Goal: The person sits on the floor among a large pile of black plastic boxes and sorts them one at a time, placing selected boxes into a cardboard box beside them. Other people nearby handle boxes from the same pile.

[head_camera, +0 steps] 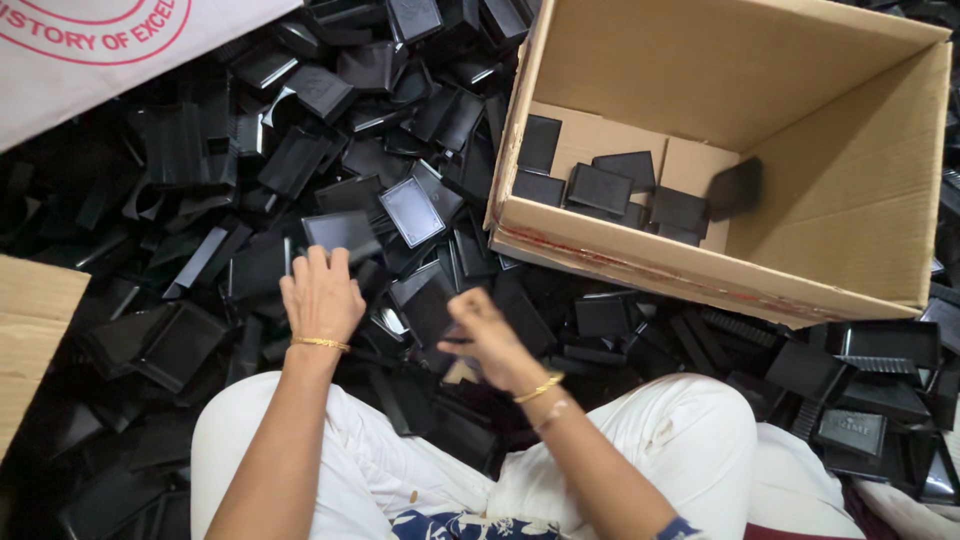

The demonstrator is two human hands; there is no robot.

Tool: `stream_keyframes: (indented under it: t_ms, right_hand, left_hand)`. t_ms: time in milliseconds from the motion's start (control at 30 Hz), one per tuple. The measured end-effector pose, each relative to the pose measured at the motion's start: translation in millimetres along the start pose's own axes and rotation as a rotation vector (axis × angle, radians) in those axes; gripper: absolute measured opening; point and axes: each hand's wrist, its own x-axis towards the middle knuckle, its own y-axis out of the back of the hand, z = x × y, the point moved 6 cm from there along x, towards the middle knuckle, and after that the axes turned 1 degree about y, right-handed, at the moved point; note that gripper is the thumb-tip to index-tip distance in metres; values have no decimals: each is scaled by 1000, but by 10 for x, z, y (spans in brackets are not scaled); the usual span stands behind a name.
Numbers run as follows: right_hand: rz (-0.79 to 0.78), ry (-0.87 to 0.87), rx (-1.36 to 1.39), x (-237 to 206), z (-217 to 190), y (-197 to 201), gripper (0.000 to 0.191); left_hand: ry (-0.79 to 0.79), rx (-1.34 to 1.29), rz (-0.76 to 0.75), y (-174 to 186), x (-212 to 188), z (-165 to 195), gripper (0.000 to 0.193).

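A folded cardboard flap (30, 330) lies at the far left edge. The left hand (322, 292) rests fingers-down on the heap of black plastic trays (200, 250), touching a flat tray (343, 232) (grip unclear, fingers hidden). The right hand (487, 338) is loosely curled; whether it holds a piece I cannot tell. Rightward, an open cardboard box (850, 200) holds several trays, one blurred mid-air (735, 188)

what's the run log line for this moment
left hand on black tray pile | right hand blurred, grip unclear | black piece airborne in cardboard box
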Motion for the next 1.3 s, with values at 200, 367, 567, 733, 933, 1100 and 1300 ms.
stream_keyframes:
  t_ms: [200, 367, 567, 733, 933, 1100, 1300]
  right_hand:
    - [68, 280, 215, -407, -629, 467, 18]
    - [144, 329, 583, -624, -663, 786, 17]
    - [-22, 4, 928, -633, -577, 532, 50]
    - [124, 63, 730, -614, -600, 506, 31]
    - [245, 272, 221, -493, -493, 321, 46]
    - [129, 301, 312, -453, -330, 100, 56]
    - [52, 543, 293, -574, -550, 113, 77]
  left_hand:
    - [-345, -471, -660, -366, -340, 504, 22]
    - [-597, -343, -904, -536, -776, 1058, 40]
    - [-796, -14, -973, -672, -1222, 1476, 45]
    - [-548, -227, -789, -609, -815, 1294, 26]
    - [-92, -684, -30, 200, -271, 857, 26]
    - [17, -1108, -566, 180, -542, 1156, 50]
    - [-235, -1322, -252, 348, -416, 1183, 55]
